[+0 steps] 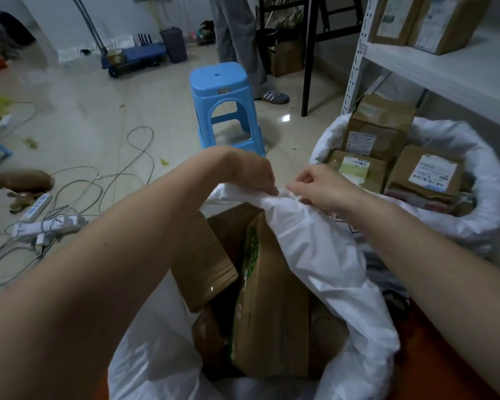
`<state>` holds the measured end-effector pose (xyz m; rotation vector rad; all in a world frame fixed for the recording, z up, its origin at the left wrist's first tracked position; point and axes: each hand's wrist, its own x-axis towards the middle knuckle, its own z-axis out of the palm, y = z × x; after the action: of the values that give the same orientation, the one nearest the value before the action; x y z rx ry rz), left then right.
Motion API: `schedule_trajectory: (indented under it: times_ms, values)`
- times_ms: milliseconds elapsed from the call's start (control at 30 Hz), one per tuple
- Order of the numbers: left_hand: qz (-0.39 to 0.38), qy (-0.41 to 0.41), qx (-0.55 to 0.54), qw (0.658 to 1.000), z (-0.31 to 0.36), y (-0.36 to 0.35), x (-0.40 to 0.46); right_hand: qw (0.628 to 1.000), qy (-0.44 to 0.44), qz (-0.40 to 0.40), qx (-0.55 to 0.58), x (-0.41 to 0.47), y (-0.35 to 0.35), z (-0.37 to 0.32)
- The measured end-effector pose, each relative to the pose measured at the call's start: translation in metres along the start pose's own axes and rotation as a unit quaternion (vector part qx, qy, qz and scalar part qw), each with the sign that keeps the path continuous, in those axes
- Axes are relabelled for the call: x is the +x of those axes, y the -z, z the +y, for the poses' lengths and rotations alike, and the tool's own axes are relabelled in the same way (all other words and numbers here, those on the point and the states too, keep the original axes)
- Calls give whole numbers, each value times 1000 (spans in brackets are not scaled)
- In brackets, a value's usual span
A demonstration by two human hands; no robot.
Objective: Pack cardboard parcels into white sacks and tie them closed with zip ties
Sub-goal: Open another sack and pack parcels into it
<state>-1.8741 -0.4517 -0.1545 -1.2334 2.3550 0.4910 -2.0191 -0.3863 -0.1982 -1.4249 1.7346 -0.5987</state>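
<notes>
Both hands pinch the far rim of the near white sack (315, 249), left hand (250, 173) and right hand (321, 186) close together, fingers curled onto bunched plastic at the top edge. Sack mouth gapes below the wrists, toward the person. Inside it, cardboard parcels (269, 307) stand upright, one with green print, all below and nearer than the grip. Second white sack (485, 180) to the right, open, holding labelled parcels. Blue plastic stool (223, 108) just beyond the hands. Cables and power strip (46, 223) on floor, left.
</notes>
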Motion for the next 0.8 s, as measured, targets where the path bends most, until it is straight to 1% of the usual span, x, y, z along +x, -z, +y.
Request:
schedule_trajectory:
  times_ms: [33, 67, 133, 167, 200, 233, 267, 300, 333, 367, 400, 433, 467, 500, 600, 633, 667, 700, 733, 767, 800]
  values:
    - [0, 14, 18, 1000, -4, 2, 1, 994, 57, 41, -81, -10, -2, -6]
    - [-4, 21, 24, 999, -10, 3, 2, 983, 97, 50, -149, -23, -5, -13]
    - [-19, 43, 6, 999, -17, 4, 4, 952, 150, 45, -265, -37, -17, -12]
    - [-16, 61, -4, 998, -19, 3, 5, 944, 165, 46, -281, -36, -24, -7]
    - [8, 77, -9, 997, -19, 2, 7, 948, 172, 47, -263, -33, -29, -3]
    - [58, 90, -6, 994, -17, 0, 6, 964, 166, 32, -207, -25, -32, 3]
    - [127, 96, 0, 987, -11, -3, 2, 983, 141, 1, -119, -16, -30, 8]
    - [206, 76, 19, 975, -6, -8, -3, 994, 96, -45, -12, -8, -25, 12]
    - [265, 31, 38, 963, -1, -13, -9, 989, 46, -98, 102, -2, -19, 16]
    - [285, -18, 40, 958, 2, -19, -16, 967, -9, -149, 207, 3, -14, 22]
    - [265, -52, 21, 963, 4, -25, -21, 940, -51, -184, 283, 7, -10, 30]
    - [232, -66, 8, 971, 4, -31, -23, 920, -74, -207, 326, 10, -9, 36]
    - [214, -69, 15, 974, 2, -35, -22, 910, -83, -220, 341, 13, -9, 40]
    - [208, -61, 31, 976, 0, -37, -19, 911, -82, -223, 337, 14, -9, 41]
    - [189, -35, 42, 980, -2, -39, -9, 929, -75, -215, 291, 14, -5, 37]
    - [176, -32, 35, 983, -2, -38, -5, 933, -88, -212, 278, 13, -3, 35]
    - [161, -27, 29, 986, -3, -36, 0, 946, -98, -195, 240, 11, -1, 31]
    - [144, -13, 26, 989, -5, -33, 5, 972, -93, -156, 149, 10, -1, 26]
    - [123, 14, 26, 992, -7, -28, 10, 993, -67, -94, 24, 7, -2, 19]
    - [102, 49, 21, 993, -9, -22, 16, 996, -23, -21, -78, 4, -5, 12]
    - [83, 79, 12, 993, -13, -16, 20, 992, 20, 27, -125, -4, -10, 4]
